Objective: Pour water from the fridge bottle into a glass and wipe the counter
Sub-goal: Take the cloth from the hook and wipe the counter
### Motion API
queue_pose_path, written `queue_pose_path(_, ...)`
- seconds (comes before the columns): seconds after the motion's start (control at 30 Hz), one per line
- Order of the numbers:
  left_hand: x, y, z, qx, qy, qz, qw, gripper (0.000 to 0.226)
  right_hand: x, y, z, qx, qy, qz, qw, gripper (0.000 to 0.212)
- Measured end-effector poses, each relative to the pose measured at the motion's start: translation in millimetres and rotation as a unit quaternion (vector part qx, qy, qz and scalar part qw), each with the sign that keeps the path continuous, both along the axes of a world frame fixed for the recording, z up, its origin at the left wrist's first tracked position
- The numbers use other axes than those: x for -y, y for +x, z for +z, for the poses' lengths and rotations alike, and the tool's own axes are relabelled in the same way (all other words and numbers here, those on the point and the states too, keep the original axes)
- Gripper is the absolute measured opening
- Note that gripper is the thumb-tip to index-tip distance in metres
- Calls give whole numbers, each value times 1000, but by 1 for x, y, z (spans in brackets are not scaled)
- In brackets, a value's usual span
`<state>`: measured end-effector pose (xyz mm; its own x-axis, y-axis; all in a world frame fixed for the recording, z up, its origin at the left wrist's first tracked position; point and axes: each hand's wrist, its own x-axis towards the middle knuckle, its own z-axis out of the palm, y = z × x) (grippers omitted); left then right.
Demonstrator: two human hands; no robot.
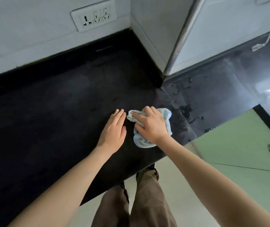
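Right hand: while I am pressing down, my right hand (150, 125) is bunching the light blue cloth (154, 128), fingers curled over it and gripping it against the dark desk (52, 115).
Left hand: my left hand (114, 130) is lying flat and relaxed on the desk just beside the cloth, fingers straight, holding nothing.
Cloth: it is sitting crumpled under my right palm near the front edge of the desk.
Wet patch: droplets and smears (186, 110) are showing on the glossy stretch to the right of the cloth, not yet wiped, I am judging.
Risk: I am thinking the bunched cloth may smear the water instead of lifting it, since little of it is lying flat.
Risk: I am also wary of pushing water off the front edge onto the floor (188, 185).
Bottle and glass: neither is showing here.
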<state>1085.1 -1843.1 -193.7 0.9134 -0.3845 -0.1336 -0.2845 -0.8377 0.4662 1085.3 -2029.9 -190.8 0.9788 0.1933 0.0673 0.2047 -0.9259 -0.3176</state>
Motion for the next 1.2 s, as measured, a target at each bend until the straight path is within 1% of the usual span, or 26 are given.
queue_pose_path(0.1,8,-7,6,-34,1,18,999,54,26,-44,-1,-16,9,29,999,43)
queue_pose_path(0.17,13,-10,14,-62,0,31,998,54,40,-61,1,-34,29,31,999,41)
queue_pose_path(0.23,19,-11,27,-99,-13,49,994,51,44,-63,8,-51,74,12,996,38)
queue_pose_path(0.27,23,-12,35,-115,-26,56,991,49,43,-61,14,-68,119,-12,991,36)
queue_pose_path(0.3,26,-11,43,-124,-39,61,990,47,40,-56,26,-105,183,-48,976,33)
queue_pose_path(0.37,36,-8,61,-117,-71,73,988,44,39,-43,53,-186,321,-132,919,33)
queue_pose_path(0.4,42,-5,70,-105,-92,82,987,41,40,-37,66,-208,376,-159,889,33)
queue_pose_path(0.47,52,-2,90,-89,-151,115,978,35,45,-28,93,-211,439,-161,858,31)
queue_pose_path(0.5,57,1,102,-93,-189,140,967,32,48,-24,109,-207,462,-147,849,30)
queue_pose_path(0.57,65,4,125,-146,-273,180,934,27,52,-20,135,-203,500,-125,833,26)
queue_pose_path(0.63,70,5,149,-200,-349,178,898,26,57,-17,160,-189,522,-101,826,23)
queue_pose_path(0.7,75,7,167,-222,-378,135,889,32,60,-9,179,-173,539,-91,819,22)
queue_pose_path(0.77,81,7,181,-228,-381,97,891,31,62,0,195,-159,546,-90,817,21)
queue_pose_path(0.83,89,8,191,-188,-364,83,909,31,64,10,207,-144,557,-98,812,20)
queue_pose_path(0.9,96,10,201,-113,-337,85,931,28,65,18,220,-130,572,-91,805,28)
queue_pose_path(0.97,100,17,212,-20,-317,88,944,15,68,24,231,-123,599,-87,786,37)
queue_pose_path(1.03,102,24,223,60,-313,83,944,6,74,28,242,-116,635,-78,760,34)
queue_pose_path(1.1,104,30,233,114,-304,82,942,7,83,29,252,-98,663,-67,739,28)
queue_pose_path(1.17,105,35,243,152,-294,84,940,11,96,29,258,-76,670,-64,736,20)
queue_pose_path(1.2,106,38,248,168,-292,86,938,12,103,28,261,-63,669,-65,738,19)
